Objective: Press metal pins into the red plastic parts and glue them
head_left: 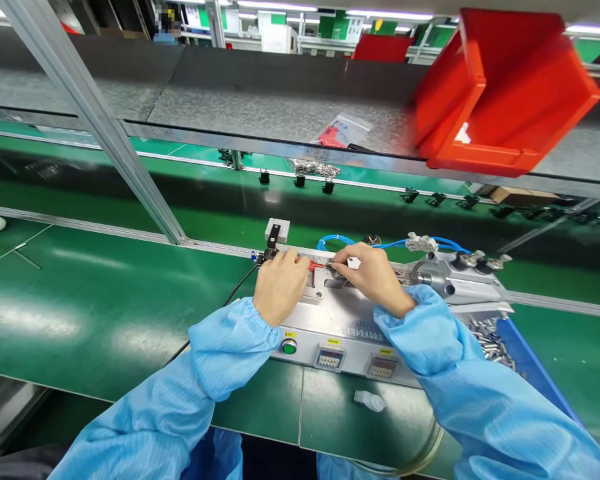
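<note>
On the metal bench fixture (pixel 313 295), my left hand (pixel 281 285) has its fingers bent and pressed together at a small red part (pixel 317 265). Most of that part's left end is hidden by these fingers. From the right, my right hand (pixel 369 275) pinches a small thin metal piece (pixel 329 265) between thumb and forefinger, its tip at the red part's right end. Whether the two pieces are joined I cannot tell. A black clamp (pixel 274 239) stands just behind my left hand. To the right lies a metal cylinder (pixel 447 280) on the same machine.
The machine's front carries a green button (pixel 289 346) and two counters (pixel 331 358). A blue bin (pixel 535 373) of metal parts sits at the right. Blue air hose (pixel 337 240) runs behind. A red bin (pixel 510 100) and plastic bag (pixel 345 130) rest on the shelf above.
</note>
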Available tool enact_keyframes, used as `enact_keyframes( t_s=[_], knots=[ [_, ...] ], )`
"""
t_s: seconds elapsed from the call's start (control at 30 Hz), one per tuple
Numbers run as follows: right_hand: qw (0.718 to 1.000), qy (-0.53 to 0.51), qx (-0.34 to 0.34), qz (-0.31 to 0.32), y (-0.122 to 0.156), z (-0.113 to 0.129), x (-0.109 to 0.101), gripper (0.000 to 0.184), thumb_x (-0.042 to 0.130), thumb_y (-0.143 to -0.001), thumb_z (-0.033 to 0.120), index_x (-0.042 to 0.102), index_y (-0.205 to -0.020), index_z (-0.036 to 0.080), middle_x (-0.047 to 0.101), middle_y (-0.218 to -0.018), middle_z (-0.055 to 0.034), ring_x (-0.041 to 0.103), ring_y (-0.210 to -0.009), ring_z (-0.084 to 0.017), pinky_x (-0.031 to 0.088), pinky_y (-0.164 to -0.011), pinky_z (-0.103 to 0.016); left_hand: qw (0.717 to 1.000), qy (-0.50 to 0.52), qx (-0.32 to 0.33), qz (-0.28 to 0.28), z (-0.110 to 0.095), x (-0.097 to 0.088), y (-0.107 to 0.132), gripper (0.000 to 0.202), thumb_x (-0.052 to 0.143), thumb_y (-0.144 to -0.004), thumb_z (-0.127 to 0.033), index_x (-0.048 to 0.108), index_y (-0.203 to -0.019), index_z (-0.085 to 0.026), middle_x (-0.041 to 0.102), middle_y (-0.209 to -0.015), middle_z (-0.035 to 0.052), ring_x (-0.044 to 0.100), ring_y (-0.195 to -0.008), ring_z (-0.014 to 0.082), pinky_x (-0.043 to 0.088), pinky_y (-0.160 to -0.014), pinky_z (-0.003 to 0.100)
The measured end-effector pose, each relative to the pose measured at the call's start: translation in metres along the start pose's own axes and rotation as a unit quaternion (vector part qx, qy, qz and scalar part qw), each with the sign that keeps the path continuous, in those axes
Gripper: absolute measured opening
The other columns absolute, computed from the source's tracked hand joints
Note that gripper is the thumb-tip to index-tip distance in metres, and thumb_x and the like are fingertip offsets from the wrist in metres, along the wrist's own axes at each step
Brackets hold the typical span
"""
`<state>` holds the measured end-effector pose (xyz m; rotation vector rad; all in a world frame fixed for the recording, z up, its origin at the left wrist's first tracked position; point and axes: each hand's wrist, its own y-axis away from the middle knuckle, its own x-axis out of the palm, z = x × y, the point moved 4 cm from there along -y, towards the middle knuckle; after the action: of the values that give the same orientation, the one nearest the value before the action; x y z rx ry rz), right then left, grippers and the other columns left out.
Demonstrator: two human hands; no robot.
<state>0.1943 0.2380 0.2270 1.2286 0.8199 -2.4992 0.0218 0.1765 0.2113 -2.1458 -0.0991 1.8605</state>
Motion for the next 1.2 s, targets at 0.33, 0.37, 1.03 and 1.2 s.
enact_keyframes(
  t_s=[0.33,0.37,1.03,1.2],
  knots=[
    [0.999,-0.048,-0.004,-0.020,0.003,-0.003,0.008,0.011,0.072,-0.086,0.020,0.071,-0.075,0.022,0.075,-0.080,-0.0024,0.070,-0.082,-0.024,0.053,-0.080,-0.037,0.992,0.001,0.056,-0.111,0.012,0.012,0.020,0.021,0.053,-0.107,-0.023,0.070,-0.094,-0.020,0.066,-0.096,0.0068,0.064,-0.084,0.0231,0.047,-0.068,0.035],
    [0.999,-0.049,-0.005,-0.022,0.003,-0.002,0.010,0.011,0.071,-0.086,0.020,0.071,-0.075,0.022,0.075,-0.081,-0.0027,0.070,-0.083,-0.024,0.054,-0.080,-0.037,0.991,0.002,0.056,-0.119,0.012,0.012,0.022,0.020,0.054,-0.107,-0.023,0.069,-0.094,-0.020,0.066,-0.095,0.0066,0.064,-0.084,0.0229,0.047,-0.067,0.035],
    [0.935,0.298,-0.185,0.057,0.013,0.034,0.009,0.020,0.063,-0.099,0.016,0.077,-0.084,0.014,0.074,-0.114,-0.0172,0.062,-0.117,-0.037,0.055,-0.096,-0.050,0.989,0.053,0.041,-0.132,0.015,0.021,0.023,0.018,0.055,-0.106,-0.022,0.067,-0.092,-0.021,0.066,-0.096,0.0069,0.064,-0.084,0.0225,0.047,-0.067,0.032],
    [0.951,0.274,-0.143,-0.001,0.055,0.049,-0.041,0.023,0.053,-0.107,0.027,0.074,-0.102,0.018,0.075,-0.113,-0.0143,0.068,-0.105,-0.032,0.057,-0.088,-0.045,0.976,0.111,0.085,-0.166,0.031,0.014,0.045,0.018,0.052,-0.107,-0.022,0.070,-0.106,-0.020,0.072,-0.114,0.0096,0.068,-0.093,0.0236,0.052,-0.076,0.036]
  ],
)
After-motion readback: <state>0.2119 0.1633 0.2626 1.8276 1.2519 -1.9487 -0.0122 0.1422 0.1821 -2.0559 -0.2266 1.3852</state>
